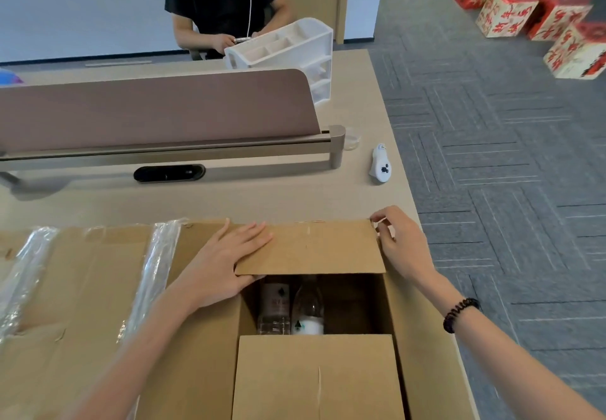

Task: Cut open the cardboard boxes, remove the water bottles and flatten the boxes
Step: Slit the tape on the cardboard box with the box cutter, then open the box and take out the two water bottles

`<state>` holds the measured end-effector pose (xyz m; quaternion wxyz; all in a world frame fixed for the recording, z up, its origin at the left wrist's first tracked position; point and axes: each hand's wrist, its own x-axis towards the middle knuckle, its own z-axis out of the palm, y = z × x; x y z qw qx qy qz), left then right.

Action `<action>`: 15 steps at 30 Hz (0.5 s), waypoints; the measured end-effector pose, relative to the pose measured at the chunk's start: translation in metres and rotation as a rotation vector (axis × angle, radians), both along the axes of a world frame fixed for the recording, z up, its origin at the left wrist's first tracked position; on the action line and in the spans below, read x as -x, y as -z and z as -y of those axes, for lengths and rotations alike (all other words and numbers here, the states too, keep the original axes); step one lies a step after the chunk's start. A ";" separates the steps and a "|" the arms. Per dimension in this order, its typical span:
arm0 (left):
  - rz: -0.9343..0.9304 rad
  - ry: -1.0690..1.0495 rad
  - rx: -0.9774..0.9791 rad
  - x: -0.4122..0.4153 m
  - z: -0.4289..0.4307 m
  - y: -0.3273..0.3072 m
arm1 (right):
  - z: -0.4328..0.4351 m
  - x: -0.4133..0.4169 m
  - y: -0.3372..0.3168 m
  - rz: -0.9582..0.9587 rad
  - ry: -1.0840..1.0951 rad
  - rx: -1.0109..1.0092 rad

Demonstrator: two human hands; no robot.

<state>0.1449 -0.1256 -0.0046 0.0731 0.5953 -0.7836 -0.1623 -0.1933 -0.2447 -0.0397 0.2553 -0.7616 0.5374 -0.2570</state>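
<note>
Two water bottles (274, 304) are counted inside one open cardboard box (316, 377). One flattened cardboard sheet (88, 281) is laid beside it. One white organiser (288, 48), one white controller (380, 165) and one clear dish (352, 137) are placed on the bench (295, 196). At least six red gift boxes (506, 14) are counted on the floor (492, 131).

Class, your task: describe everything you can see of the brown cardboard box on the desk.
The brown cardboard box sits on the beige wooden desk by its right edge, top open. Its far flap and near flap fold inward, leaving a gap that shows two clear plastic water bottles inside. A wide flap spreads leftward, carrying strips of clear tape. The left hand lies flat on the far flap's left end; the right hand curls its fingers round that flap's right corner.
</note>
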 end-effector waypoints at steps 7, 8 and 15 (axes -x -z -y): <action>-0.375 -0.341 0.100 -0.007 0.021 -0.029 | 0.013 -0.002 -0.017 0.093 0.024 -0.190; -0.421 -0.401 0.124 -0.006 0.026 -0.030 | 0.013 -0.001 -0.019 0.100 0.036 -0.208; -0.539 -0.703 0.133 0.016 0.068 -0.013 | 0.004 -0.014 -0.040 0.238 0.071 -0.211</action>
